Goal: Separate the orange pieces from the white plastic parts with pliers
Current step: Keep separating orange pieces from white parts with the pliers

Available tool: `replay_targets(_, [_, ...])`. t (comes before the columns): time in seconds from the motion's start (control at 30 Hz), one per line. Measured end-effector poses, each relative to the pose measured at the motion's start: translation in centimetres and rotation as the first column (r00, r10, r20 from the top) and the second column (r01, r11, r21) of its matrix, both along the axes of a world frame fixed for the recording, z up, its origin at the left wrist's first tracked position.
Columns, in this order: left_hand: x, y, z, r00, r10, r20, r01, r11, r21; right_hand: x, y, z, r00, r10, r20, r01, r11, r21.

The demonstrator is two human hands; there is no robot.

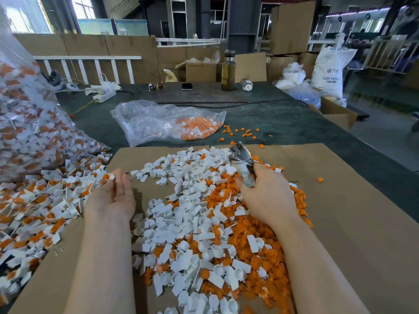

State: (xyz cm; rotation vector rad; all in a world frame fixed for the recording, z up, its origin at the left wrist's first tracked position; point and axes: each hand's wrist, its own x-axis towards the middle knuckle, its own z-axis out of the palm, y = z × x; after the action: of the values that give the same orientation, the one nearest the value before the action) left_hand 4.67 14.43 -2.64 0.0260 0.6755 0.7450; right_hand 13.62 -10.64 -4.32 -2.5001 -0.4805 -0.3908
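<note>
A heap of loose white plastic parts (195, 214) and orange pieces (260, 264) covers the middle of a brown cardboard sheet (351, 223). My right hand (265, 193) grips the handles of the pliers (241, 156), whose metal jaws point up and away over the heap. My left hand (113, 196) lies at the heap's left edge, palm turned inward. Its fingertips reach an orange-and-white part (108, 177) on the edge of the joined pile (38, 205). Whether they pinch it I cannot tell.
A big clear bag (29, 132) full of joined parts leans at the left. A smaller clear bag (167, 121) lies beyond the cardboard, with scattered orange pieces (240, 132) beside it. Farther back stand a bottle (228, 71), a phone (187, 86), glasses (156, 86) and cardboard boxes (197, 69).
</note>
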Motion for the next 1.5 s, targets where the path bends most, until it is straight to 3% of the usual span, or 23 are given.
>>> replay_targets(0.23, [-0.5,0.1,0.1,0.978,0.171,0.115,-0.164,0.984,-0.069,0.4,-0.5,-0.1,0.996,-0.088,-0.023,0.087,0.994,-0.062])
replay_targets(0.33, [-0.6,0.1,0.0,0.976,0.169,0.136,-0.166,0.986,-0.035,0.5,-0.5,-0.3,0.994,-0.085,-0.066,0.078,0.991,-0.108])
replay_targets(0.4, [-0.4,-0.1,0.1,0.994,0.089,0.06,-0.094,0.993,0.072,0.5,-0.3,-0.3,0.994,-0.075,-0.079,0.063,0.987,-0.151])
replay_targets(0.47, [0.0,-0.7,0.4,0.984,-0.056,-0.168,0.102,0.955,0.278,0.5,-0.1,-0.5,0.995,-0.069,-0.072,0.056,0.985,-0.165])
replay_targets(0.53, [0.6,-1.5,0.6,0.906,-0.146,-0.398,0.341,0.809,0.479,0.5,0.2,-0.5,0.997,-0.057,-0.057,0.047,0.984,-0.172])
replay_targets(0.6, [1.2,-2.6,0.4,0.792,-0.137,-0.595,0.551,0.582,0.598,0.4,0.6,-0.6,0.998,-0.033,-0.046,0.025,0.985,-0.171])
replay_targets(0.7, [2.0,-4.4,-0.5,0.616,0.084,-0.783,0.771,0.14,0.622,0.1,1.1,-0.6,0.999,0.013,-0.036,-0.018,0.99,-0.14])
replay_targets(0.77, [2.5,-5.1,-1.1,0.558,0.222,-0.8,0.828,-0.08,0.555,-0.1,1.4,-0.7,0.999,0.037,-0.025,-0.041,0.988,-0.148])
replay_targets(0.93, [3.1,-6.0,-1.6,0.467,0.401,-0.788,0.877,-0.327,0.353,-0.3,1.7,-0.9,0.998,0.057,-0.031,-0.062,0.978,-0.2])
replay_targets(1.13, [3.1,-6.2,-1.8,0.453,0.417,-0.788,0.873,-0.386,0.298,-0.2,1.8,-1.0,0.996,0.079,-0.044,-0.086,0.972,-0.22])
replay_targets(1.5, [3.3,-6.2,-2.1,0.514,0.408,-0.755,0.848,-0.374,0.375,0.0,1.6,-1.0,0.999,0.04,-0.026,-0.043,0.991,-0.123])
